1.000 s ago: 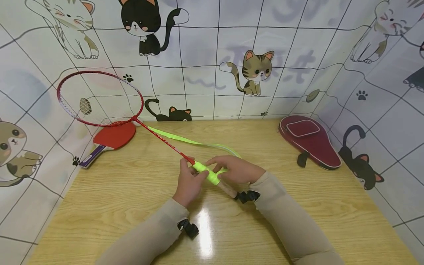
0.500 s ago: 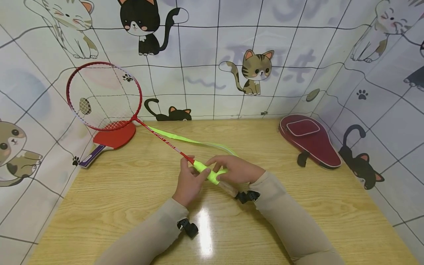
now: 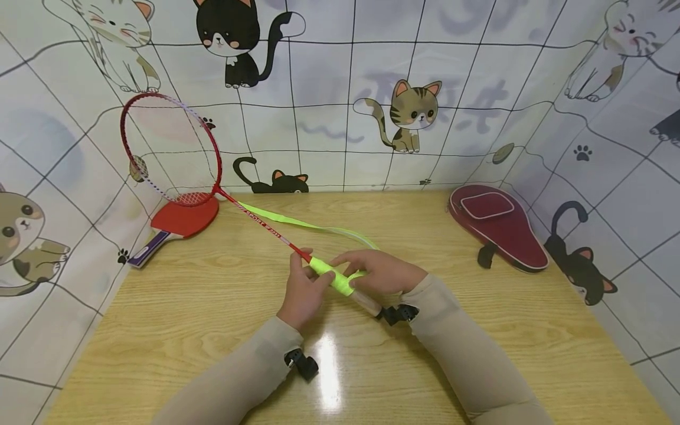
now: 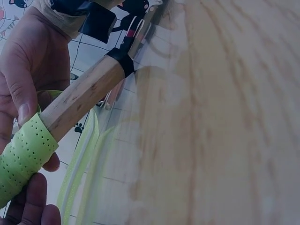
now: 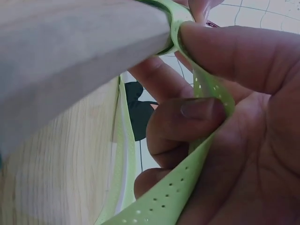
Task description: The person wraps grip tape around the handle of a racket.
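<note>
Left hand (image 3: 304,291), right hand (image 3: 383,272), racket handle (image 3: 342,284) between them.

Sleeved forearms (image 3: 239,366) angle toward the far edge of the table (image 3: 212,283); left hand (image 3: 304,292) and right hand (image 3: 385,271) nearly meet, fingers (image 5: 173,124) curled.

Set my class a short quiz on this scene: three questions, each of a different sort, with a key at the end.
1. True or false: the perforated neon-green grip tape covers the whole pale wooden handle of the red-framed badminton racket.
2. Which lies towards the person's right: the red table-tennis paddle or the maroon paddle-shaped case?
3. Fill in: the tape's loose length is held in the ____.

Key:
1. False; bare wood shows beyond the wrapped part.
2. The maroon case.
3. right hand.
</note>
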`<state>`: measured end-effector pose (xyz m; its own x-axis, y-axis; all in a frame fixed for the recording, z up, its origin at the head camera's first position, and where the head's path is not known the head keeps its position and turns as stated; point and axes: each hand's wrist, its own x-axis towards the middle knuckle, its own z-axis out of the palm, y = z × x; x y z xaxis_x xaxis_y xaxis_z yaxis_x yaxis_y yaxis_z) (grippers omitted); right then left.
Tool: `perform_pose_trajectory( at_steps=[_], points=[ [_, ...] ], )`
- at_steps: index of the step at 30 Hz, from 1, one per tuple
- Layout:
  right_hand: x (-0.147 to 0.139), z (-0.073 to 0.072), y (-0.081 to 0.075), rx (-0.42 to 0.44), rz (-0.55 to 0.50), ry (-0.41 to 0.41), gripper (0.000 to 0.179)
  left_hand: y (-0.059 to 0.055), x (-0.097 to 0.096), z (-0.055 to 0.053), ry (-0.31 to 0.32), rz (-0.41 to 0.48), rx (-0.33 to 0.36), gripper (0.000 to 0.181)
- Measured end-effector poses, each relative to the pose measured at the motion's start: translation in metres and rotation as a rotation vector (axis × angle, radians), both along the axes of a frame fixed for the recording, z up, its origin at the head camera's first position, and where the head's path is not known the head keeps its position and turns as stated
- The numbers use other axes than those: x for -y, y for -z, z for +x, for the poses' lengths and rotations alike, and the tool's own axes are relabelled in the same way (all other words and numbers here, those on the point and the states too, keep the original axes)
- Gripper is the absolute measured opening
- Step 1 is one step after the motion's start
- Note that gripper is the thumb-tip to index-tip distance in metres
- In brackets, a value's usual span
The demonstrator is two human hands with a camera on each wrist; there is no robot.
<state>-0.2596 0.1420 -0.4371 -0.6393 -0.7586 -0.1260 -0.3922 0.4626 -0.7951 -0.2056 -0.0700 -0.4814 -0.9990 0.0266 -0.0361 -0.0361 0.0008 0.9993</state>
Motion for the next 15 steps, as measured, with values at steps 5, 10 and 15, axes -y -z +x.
perform_pose_trajectory(
  at_steps=[5,10,15],
  points=[
    [0.0006,0.0007,0.0004,-0.013,0.011,0.013,0.060,-0.0004,0.0005,-0.0002,0.006,-0.021,-0.008,0.070],
    [0.0022,-0.0003,0.0032,-0.061,0.036,0.033,0.058,-0.0001,0.0002,-0.0007,0.021,-0.047,-0.017,0.076],
    [0.0032,0.0009,0.0018,-0.073,0.054,0.039,0.057,0.0014,0.0005,-0.0003,0.020,-0.059,-0.030,0.077]
  ],
)
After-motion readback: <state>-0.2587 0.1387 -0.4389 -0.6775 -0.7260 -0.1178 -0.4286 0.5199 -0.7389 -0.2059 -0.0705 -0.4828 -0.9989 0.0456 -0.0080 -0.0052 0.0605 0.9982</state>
